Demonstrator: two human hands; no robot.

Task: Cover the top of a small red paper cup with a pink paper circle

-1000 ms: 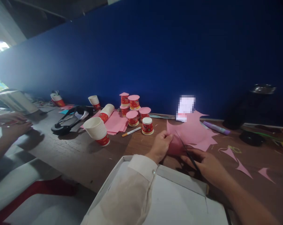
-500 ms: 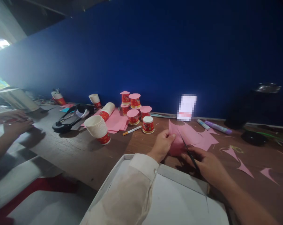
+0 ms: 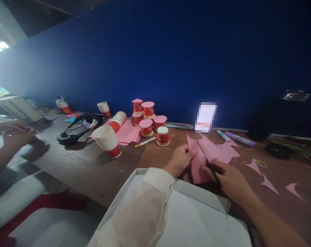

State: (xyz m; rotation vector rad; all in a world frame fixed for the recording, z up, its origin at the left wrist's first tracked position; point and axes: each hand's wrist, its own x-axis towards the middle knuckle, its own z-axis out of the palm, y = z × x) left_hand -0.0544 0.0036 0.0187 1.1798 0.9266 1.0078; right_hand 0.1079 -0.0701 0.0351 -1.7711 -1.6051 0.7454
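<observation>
My left hand (image 3: 179, 161) pinches the left edge of a sheet of pink paper (image 3: 197, 167) between thumb and fingers. In my right hand (image 3: 229, 178) is a pair of dark scissors (image 3: 212, 170), closed in by the fingers, their blades lying against the paper and pointing up and away. Part of the handles is hidden by the fingers. Behind the held sheet, more cut pink paper (image 3: 223, 151) lies on the table. Several curved pink scraps (image 3: 270, 184) are scattered to the right of my right hand.
Red paper cups with pink paper tops (image 3: 148, 109) stand stacked left of centre. Near them are a tilted stack of cups (image 3: 106, 139), pink sheets (image 3: 128, 133), a marker (image 3: 145, 142) and a black headset (image 3: 75, 132). A white box (image 3: 191, 219) sits before me. Another person's hands (image 3: 19, 133) are at left.
The held paper has turned and shifted slightly right, and its lower part now hangs further down. Both hands have moved a little to the right with it.
</observation>
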